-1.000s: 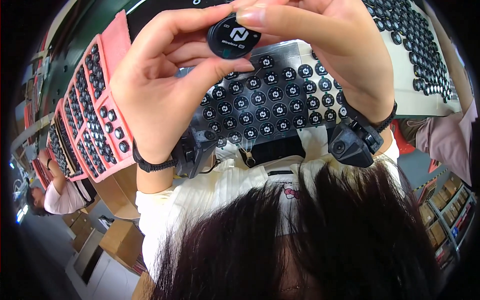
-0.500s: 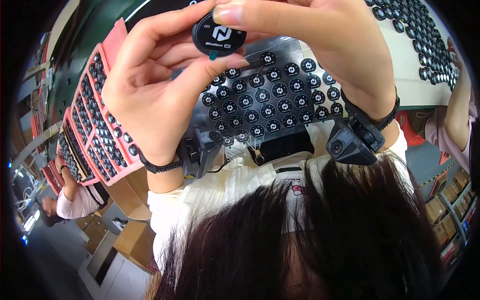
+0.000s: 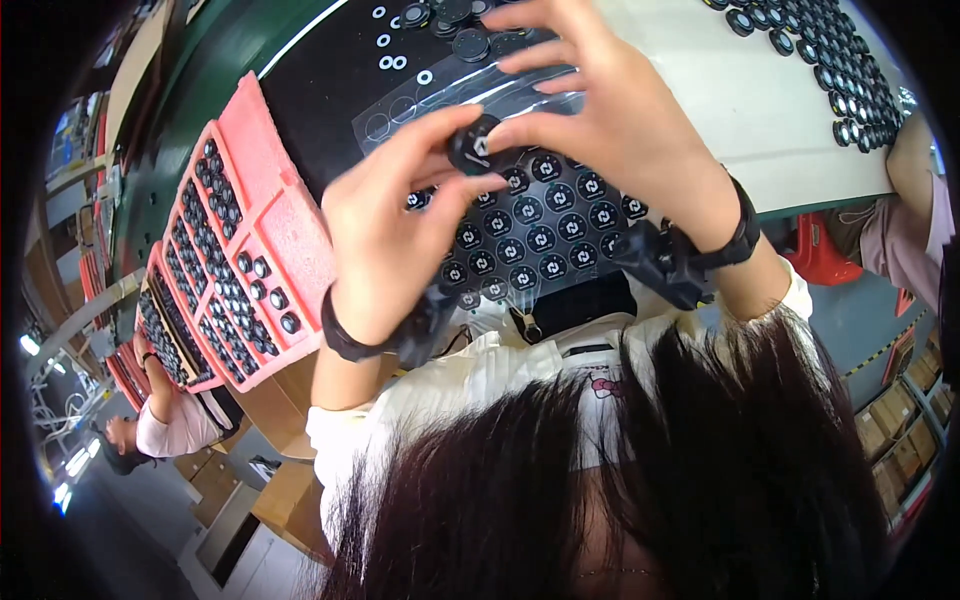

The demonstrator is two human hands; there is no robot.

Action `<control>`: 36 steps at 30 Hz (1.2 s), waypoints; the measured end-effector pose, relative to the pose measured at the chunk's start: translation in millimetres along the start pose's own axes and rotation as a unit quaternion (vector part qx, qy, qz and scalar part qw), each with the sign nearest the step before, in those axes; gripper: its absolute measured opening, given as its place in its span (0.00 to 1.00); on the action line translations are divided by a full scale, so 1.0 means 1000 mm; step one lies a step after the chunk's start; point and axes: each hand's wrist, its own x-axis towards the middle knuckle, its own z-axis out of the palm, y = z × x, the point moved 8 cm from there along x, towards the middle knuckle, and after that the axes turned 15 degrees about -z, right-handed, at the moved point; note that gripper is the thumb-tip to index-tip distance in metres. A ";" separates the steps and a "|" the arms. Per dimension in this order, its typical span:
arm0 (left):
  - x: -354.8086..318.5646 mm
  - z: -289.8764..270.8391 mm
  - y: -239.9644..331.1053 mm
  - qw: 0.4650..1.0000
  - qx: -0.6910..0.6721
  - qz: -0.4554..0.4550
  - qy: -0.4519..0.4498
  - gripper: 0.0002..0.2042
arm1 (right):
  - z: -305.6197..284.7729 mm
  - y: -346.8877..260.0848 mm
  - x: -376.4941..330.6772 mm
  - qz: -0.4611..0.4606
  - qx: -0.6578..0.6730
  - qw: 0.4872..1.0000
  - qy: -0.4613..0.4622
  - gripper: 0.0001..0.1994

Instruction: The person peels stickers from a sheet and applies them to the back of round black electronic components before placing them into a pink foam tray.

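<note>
Round black cap (image 3: 478,147), a small disc with a pale mark on its face, sits pinched between both hands above the worktop, tilted toward the camera. Nearest the lens, dark hair fills the lower part of the view, and a white shirt shows just beyond it. The left hand (image 3: 395,235) rises from a black wristband (image 3: 345,338), its thumb and forefinger closed on the cap's lower left edge. The right hand (image 3: 620,130), also banded in black at the wrist, meets it from the other side: thumb and forefinger grip the cap's right edge while the remaining fingers fan out above.

Directly under the hands lies a clear film sheet (image 3: 540,235) carrying rows of round black stickers with pale marks. Beyond it another clear sheet (image 3: 440,105) shows mostly empty rings. To the left, pink foam trays (image 3: 270,220) hold rows of similar black caps in pockets. Farther off, more black caps (image 3: 815,55) lie in rows on a pale board at the right.

My reading is that the step in hand is fitting or pressing a sticker onto the cap's face; the following move likely calls for a steady pinch and careful centring before the cap goes to a tray pocket.
</note>
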 end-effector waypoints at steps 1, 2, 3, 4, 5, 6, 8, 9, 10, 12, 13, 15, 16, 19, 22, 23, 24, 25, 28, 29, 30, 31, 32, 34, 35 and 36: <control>0.007 0.006 -0.011 0.998 -0.017 -0.047 -0.046 0.13 | 0.002 0.021 -0.009 -0.011 -0.033 0.997 -0.069 0.06; 0.015 0.004 -0.015 0.998 -0.019 -0.044 -0.046 0.13 | -0.002 0.034 -0.012 -0.013 -0.036 0.997 -0.069 0.06; 0.028 0.003 -0.027 0.989 -0.110 -0.079 -0.067 0.12 | 0.004 0.047 -0.020 -0.004 -0.088 0.985 -0.146 0.07; 0.042 0.002 -0.040 0.969 -0.199 -0.115 -0.088 0.10 | 0.011 0.060 -0.027 0.006 -0.137 0.965 -0.222 0.07; 0.056 0.002 -0.053 0.940 -0.285 -0.149 -0.108 0.09 | 0.011 0.067 -0.029 0.006 -0.140 0.965 -0.220 0.07; 0.071 -0.001 -0.063 0.940 -0.286 -0.146 -0.112 0.09 | 0.012 0.075 -0.033 0.012 -0.145 0.963 -0.228 0.06; 0.095 0.008 -0.086 0.884 -0.368 -0.183 -0.224 0.09 | 0.015 0.087 -0.037 0.021 -0.145 0.958 -0.247 0.05; 0.097 0.013 -0.092 0.847 -0.407 -0.200 -0.276 0.10 | 0.016 0.085 -0.036 0.020 -0.145 0.958 -0.248 0.05; 0.097 0.015 -0.087 0.848 -0.408 -0.201 -0.274 0.10 | 0.018 0.086 -0.035 0.031 -0.138 0.959 -0.245 0.04; 0.105 0.012 -0.075 0.984 -0.011 -0.135 -0.116 0.12 | 0.021 0.086 -0.035 0.054 -0.127 0.962 -0.237 0.04; 0.108 0.013 -0.065 0.977 0.193 -0.088 -0.031 0.14 | 0.021 0.087 -0.035 0.057 -0.128 0.961 -0.237 0.04; 0.109 0.025 -0.057 0.971 0.239 -0.013 0.009 0.14 | 0.023 0.085 -0.035 0.041 -0.177 0.951 -0.251 0.03; 0.106 0.029 -0.049 0.956 0.284 0.061 0.051 0.14 | 0.024 0.084 -0.035 0.031 -0.199 0.945 -0.259 0.03; 0.107 0.038 -0.044 0.945 0.307 0.082 0.073 0.14 | 0.026 0.084 -0.035 0.036 -0.189 0.945 -0.264 0.04; 0.111 0.039 -0.055 0.963 0.266 -0.026 0.036 0.15 | 0.029 0.086 -0.035 0.063 -0.126 0.942 -0.304 0.04; 0.109 0.044 -0.047 0.959 0.281 0.013 0.028 0.16 | 0.031 0.086 -0.035 0.088 -0.074 0.935 -0.335 0.04; 0.105 0.049 -0.040 0.954 0.294 0.053 0.020 0.17 | 0.033 0.086 -0.039 0.112 -0.022 0.924 -0.365 0.05; 0.101 0.052 -0.032 0.947 0.308 0.093 0.013 0.17 | 0.032 0.088 -0.038 0.113 -0.021 0.923 -0.366 0.05; 0.095 0.045 -0.023 0.962 0.268 0.051 0.006 0.17 | 0.022 0.091 -0.035 0.152 0.117 0.939 -0.287 0.05; 0.092 0.042 -0.018 0.968 0.248 0.032 0.002 0.17 | 0.016 0.089 -0.034 0.153 0.114 0.939 -0.286 0.05; 0.088 0.044 -0.012 0.968 0.247 0.034 -0.004 0.17 | 0.004 0.086 -0.031 0.140 0.124 0.951 -0.244 0.05; 0.080 0.036 -0.005 0.978 0.206 0.020 0.002 0.17 | -0.005 0.080 -0.025 0.123 0.139 0.960 -0.208 0.04; 0.071 0.029 0.000 0.986 0.164 0.005 0.009 0.17 | -0.012 0.074 -0.018 0.106 0.153 0.968 -0.171 0.04; 0.055 0.019 -0.001 0.992 0.124 -0.017 0.019 0.17 | -0.028 0.055 -0.002 0.034 0.130 0.985 -0.108 0.05; 0.050 0.017 0.000 0.999 0.045 -0.026 0.001 0.17 | -0.033 0.046 0.000 0.099 0.203 0.971 -0.072 0.05; 0.044 0.015 0.000 0.999 -0.032 -0.039 -0.014 0.16 | -0.032 0.040 -0.001 0.162 0.280 0.945 -0.037 0.05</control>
